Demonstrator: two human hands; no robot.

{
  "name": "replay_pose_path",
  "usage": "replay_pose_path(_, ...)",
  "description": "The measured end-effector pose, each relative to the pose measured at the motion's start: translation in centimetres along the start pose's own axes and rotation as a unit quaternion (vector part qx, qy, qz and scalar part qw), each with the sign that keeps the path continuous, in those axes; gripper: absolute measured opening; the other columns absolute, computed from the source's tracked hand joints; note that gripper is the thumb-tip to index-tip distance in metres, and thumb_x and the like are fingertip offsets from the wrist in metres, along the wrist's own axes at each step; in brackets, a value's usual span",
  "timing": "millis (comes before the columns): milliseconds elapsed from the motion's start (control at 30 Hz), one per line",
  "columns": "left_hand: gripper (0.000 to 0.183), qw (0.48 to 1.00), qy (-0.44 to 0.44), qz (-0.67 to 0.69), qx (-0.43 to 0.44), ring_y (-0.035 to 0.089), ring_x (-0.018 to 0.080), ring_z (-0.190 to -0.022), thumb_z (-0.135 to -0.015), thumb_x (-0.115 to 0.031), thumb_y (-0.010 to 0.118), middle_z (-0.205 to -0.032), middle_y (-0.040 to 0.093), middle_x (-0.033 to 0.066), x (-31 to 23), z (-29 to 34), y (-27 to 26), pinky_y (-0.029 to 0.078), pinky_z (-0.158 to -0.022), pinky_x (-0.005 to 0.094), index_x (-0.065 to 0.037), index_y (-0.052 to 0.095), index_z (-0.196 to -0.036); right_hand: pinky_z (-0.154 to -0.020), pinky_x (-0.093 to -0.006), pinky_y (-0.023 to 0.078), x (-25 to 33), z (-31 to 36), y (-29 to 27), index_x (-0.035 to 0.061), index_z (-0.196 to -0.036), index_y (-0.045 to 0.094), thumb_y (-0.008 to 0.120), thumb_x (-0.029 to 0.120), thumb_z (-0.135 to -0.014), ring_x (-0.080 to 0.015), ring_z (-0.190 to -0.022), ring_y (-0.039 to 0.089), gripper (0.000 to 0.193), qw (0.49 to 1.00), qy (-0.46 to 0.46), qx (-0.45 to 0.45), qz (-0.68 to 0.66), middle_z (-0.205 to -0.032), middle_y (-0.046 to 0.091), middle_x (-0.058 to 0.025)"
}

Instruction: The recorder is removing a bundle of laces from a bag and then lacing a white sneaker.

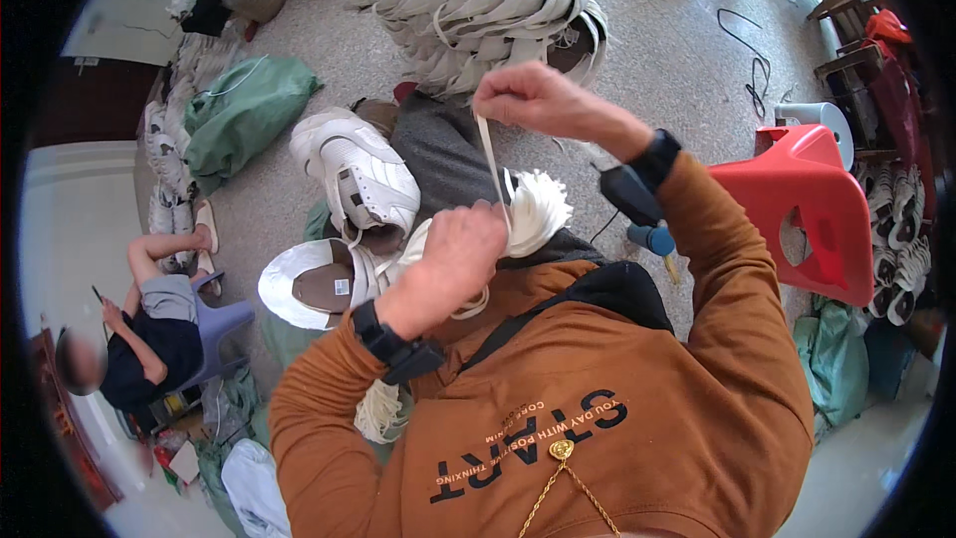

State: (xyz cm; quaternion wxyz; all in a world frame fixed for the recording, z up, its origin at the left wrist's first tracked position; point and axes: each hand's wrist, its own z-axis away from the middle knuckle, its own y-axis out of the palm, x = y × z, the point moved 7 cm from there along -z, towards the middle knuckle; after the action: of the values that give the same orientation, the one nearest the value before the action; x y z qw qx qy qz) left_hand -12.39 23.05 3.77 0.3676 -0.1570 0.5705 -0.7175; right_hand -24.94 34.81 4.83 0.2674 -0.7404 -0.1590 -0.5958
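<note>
My right hand (546,108) is raised, its fingers pinched on one end of a white shoelace (490,154). The lace runs taut down to my left hand (458,257), which is closed over my lap around a bundle of white shoelaces (540,214). The bundle's looped ends fan out to the right of that hand. Just left of my hands, a white sneaker (363,174) rests against my leg. Nearer to me, another white shoe (304,284) shows its brown insole, partly hidden by my left wrist.
A long stack of white shoes (468,0) lies ahead on the speckled floor. On the right stands a red plastic stool (812,199); at left lies a green sack (249,110). A seated person (149,339) is at far left. A black cable (762,70) crosses the floor.
</note>
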Motion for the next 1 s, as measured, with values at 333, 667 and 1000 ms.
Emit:
replay_pose_path(333, 0.021, 0.979, 0.027, -0.018, -0.199, 0.063, 0.0306, -0.074, -0.076, -0.006, 0.066, -0.081, 0.058, 0.0121, -0.6, 2.3, -2.4, 0.049, -0.065, 0.0391, -0.003, 0.056, -0.094, -0.062, -0.0320, 0.047, -6.2, 1.0, 5.0, -0.0010, -0.087, 0.069, 0.069, 0.016, -0.088, -0.0114, -0.067, 0.056, 0.017, 0.991, 0.068, 0.079, 0.088, -0.071, 0.064, -0.0066)
replay_pose_path(667, 0.019, 0.666, -0.240, 0.705, -0.028, 0.063, 0.0094, -0.074, -0.082, -0.007, 0.068, -0.087, 0.070, 0.0008, 9.4, -1.7, 2.5, 0.051, -0.070, 0.0251, -0.001, 0.071, -0.100, -0.074, -0.0396, 0.050, -1.2, 7.1, 6.3, -0.0025, -0.094, 0.067, 0.059, 0.012, -0.094, -0.0277, -0.079, 0.065, 0.017, 0.993, 0.006, -0.085, 0.080, -0.085, 0.068, -0.0170)
replay_pose_path(1000, 0.015, 0.550, -0.241, 0.799, 0.032, 0.065, 0.0111, -0.070, -0.086, -0.011, 0.071, -0.083, 0.069, 0.0037, 10.1, -2.0, 4.8, 0.053, -0.066, 0.0263, -0.002, 0.070, -0.098, -0.078, -0.0387, 0.050, -5.2, 6.3, 8.9, -0.0026, -0.102, 0.063, 0.064, 0.016, -0.091, -0.0265, -0.085, 0.064, 0.021, 0.984, 0.092, -0.145, -0.051, -0.094, 0.067, -0.0190)
